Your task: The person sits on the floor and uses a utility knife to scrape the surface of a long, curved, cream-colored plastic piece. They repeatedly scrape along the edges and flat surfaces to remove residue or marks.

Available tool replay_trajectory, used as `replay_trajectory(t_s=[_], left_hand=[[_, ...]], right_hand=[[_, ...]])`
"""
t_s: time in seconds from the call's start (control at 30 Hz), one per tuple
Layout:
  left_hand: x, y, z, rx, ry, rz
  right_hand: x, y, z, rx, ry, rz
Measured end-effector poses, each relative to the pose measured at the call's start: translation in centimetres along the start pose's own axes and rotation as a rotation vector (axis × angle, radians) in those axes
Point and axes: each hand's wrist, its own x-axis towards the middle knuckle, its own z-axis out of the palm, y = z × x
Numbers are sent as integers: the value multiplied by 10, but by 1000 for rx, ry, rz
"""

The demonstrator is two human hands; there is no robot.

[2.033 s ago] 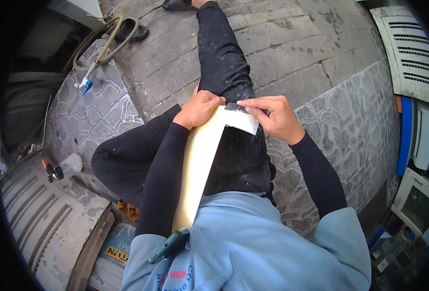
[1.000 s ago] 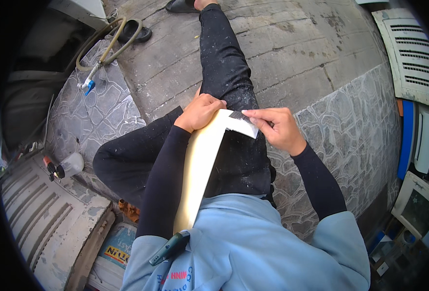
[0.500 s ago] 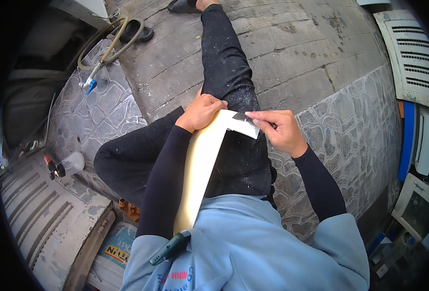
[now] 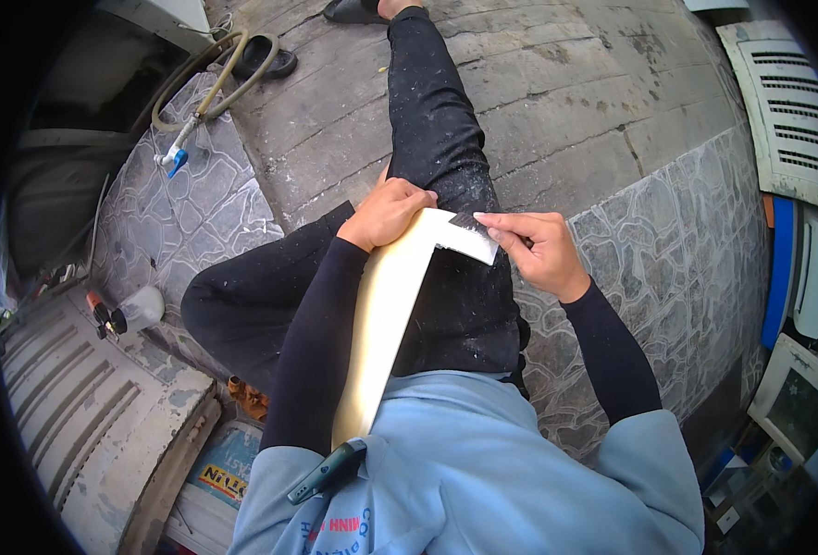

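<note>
My left hand [image 4: 393, 208] is closed over the upper part of a long cream panel [image 4: 386, 324] with a squared, bent end pointing right. The panel lies over my black-trousered leg, its near end against my blue shirt. My right hand [image 4: 543, 250] pinches a small, thin dark piece [image 4: 464, 223] against the white top of that end, thumb and forefinger at its right edge; what the piece is I cannot make out. A dark green, phone-like object [image 4: 326, 472] rests at my shirt by the panel's near end.
A coiled hose with blue valve [image 4: 178, 159], black slipper [image 4: 279, 57] and spray bottle [image 4: 134, 310] lie at left. A worn slatted panel [image 4: 85, 407] is at lower left. Another slatted panel [image 4: 788, 111], blue panel [image 4: 779, 268] and framed panel [image 4: 798, 398] line the right.
My right hand and the dark piece have shifted slightly right and down along the panel's end, showing more white left of it. My left hand keeps its hold.
</note>
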Motion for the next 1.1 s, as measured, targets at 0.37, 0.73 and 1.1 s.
replay_trajectory(t_s=[0.37,0.73,1.1], left_hand=[[2,-1,-3,-70,-25,1],[0,1,-3,-99,-7,16],[3,-6,-4,-67,-22,30]], right_hand=[[11,5,-2,69,-23,43],[19,7,-3,87,36,-2],[18,-3,-6,63,-101,-5]])
